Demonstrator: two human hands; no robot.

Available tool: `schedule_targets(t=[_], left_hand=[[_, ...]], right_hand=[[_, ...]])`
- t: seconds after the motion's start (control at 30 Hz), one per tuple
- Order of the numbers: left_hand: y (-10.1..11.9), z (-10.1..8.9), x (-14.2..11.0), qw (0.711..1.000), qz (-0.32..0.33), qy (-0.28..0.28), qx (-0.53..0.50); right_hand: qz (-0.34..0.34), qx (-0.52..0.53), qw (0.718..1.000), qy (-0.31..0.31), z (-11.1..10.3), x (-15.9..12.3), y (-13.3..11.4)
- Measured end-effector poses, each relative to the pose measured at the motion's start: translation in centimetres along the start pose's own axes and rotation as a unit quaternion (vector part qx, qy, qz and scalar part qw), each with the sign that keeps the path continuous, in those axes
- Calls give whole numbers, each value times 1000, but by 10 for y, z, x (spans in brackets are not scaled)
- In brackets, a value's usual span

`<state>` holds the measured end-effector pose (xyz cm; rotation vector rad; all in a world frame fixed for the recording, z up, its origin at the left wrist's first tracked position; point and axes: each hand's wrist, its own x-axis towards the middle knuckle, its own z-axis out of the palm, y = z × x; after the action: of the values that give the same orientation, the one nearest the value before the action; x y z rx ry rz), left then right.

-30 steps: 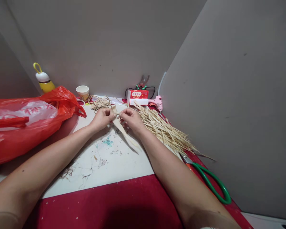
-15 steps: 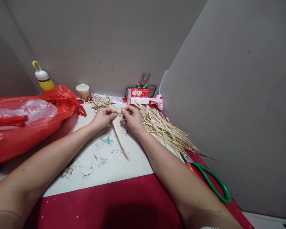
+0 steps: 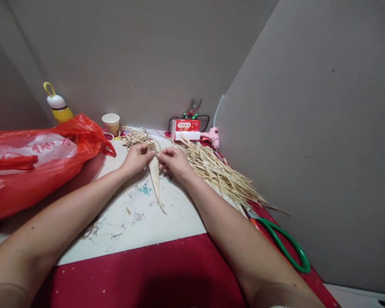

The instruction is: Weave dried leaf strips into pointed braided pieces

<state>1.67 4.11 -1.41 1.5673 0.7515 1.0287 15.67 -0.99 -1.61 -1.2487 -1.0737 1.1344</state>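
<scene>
Over the white board, my left hand (image 3: 137, 156) and my right hand (image 3: 176, 162) meet, fingertips nearly touching. Between my left thumb and finger is a pale, flat dried husk strip (image 3: 155, 175), whose tapering end hangs down toward me. My right hand is closed at the strip's upper edge, pinching a thin strand that loops up beside it; the exact hold is partly hidden by the fingers. Just behind my left hand lies a braided straw cord (image 3: 135, 137) in a loose heap. To the right of my right hand spreads a bundle of dried straw strips (image 3: 220, 171).
Green-handled scissors (image 3: 288, 239) lie at the right edge. A red plastic bag (image 3: 25, 188) fills the left. At the back stand a yellow bottle (image 3: 61, 112), a paper cup (image 3: 111, 123), a red box (image 3: 188, 126) and a pink glue gun (image 3: 214, 137). Grey walls enclose the table.
The husk strip's hanging tip has swung left, and it now hangs more upright with its upper end showing above my left thumb. My right hand has shifted slightly left and down.
</scene>
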Motion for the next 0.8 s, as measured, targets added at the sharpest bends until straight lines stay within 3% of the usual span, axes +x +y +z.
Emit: schedule_targets(t=[0.2, 0.5, 0.8], left_hand=[[3, 1, 3, 993, -79, 63, -66], [2, -1, 4, 990, -95, 55, -93], [2, 0, 2, 979, -141, 31, -142]], right_hand=[[-74, 41, 996, 38, -3, 4, -1], [-72, 143, 987, 3, -6, 4, -6], [-77, 123, 989, -24, -2, -1, -12]])
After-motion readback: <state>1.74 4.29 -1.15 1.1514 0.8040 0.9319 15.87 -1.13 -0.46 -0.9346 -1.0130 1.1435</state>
